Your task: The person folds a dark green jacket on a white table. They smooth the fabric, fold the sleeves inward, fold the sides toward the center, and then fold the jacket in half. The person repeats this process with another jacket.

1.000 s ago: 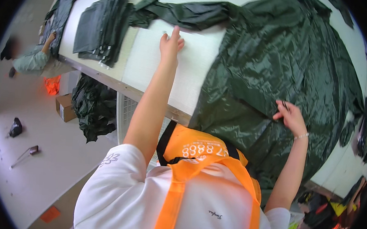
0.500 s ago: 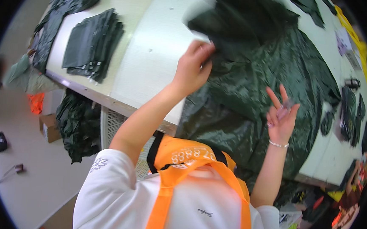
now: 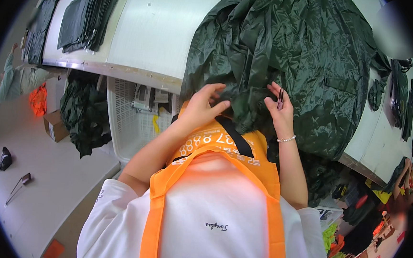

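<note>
A dark green, shiny garment [image 3: 327, 51] lies spread over the table in front of me, with a gathered, bunched part [image 3: 246, 103] hanging toward my apron. To the left of that bunch is my left hand [image 3: 206, 105], its fingers apart and holding nothing. On the other side, my right hand [image 3: 282, 110] has its fingers curled around a slim dark tool that looks like thread snips [image 3: 280, 99]. Its fingertips are close to the bunched cloth; whether they touch it I cannot tell. A flap [image 3: 341, 84] shows on the garment's right part.
A stack of folded dark garments [image 3: 82, 22] sits at the table's far left. A white basket [image 3: 120, 128] stands below the table edge, beside heaped dark cloth [image 3: 84, 115] and a cardboard box [image 3: 56, 125]. More folded dark pieces [image 3: 397, 94] lie at the right. Another person [image 3: 21, 77] is at far left.
The dark cloth that was swinging above the table now lies down across it and toward me. My left hand has let go of it and come nearer; my right hand has moved left.
</note>
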